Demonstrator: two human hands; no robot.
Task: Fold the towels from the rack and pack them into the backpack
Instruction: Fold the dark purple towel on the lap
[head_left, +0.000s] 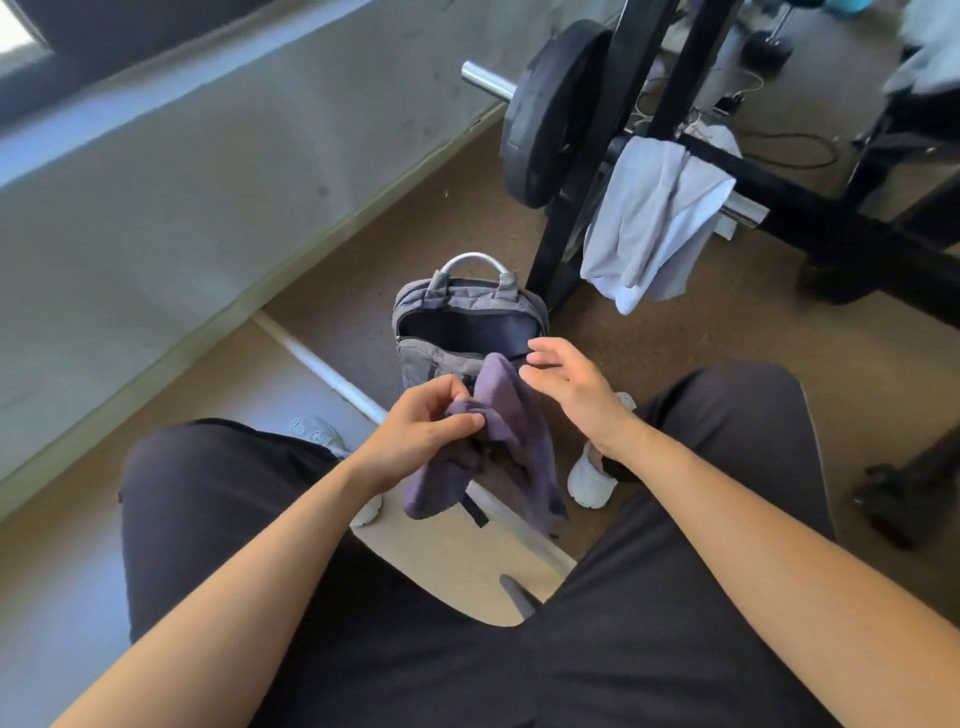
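A grey backpack (451, 306) stands upright on the floor between my feet, its main compartment unzipped and dark inside. My left hand (421, 431) pinches a crumpled purple towel (511, 415) that hangs down in front of the backpack. My right hand (569, 384) hovers just right of the towel with fingers spread, holding nothing. A light grey towel (652, 218) is draped over a bar of the black weight rack (810, 208) behind the backpack.
I sit with both knees apart in dark trousers, white shoes (589, 478) on the floor. A black weight plate (545, 114) on a chrome bar stands at the rack. A white pipe (322, 364) lies along the floor. A wall runs along the left.
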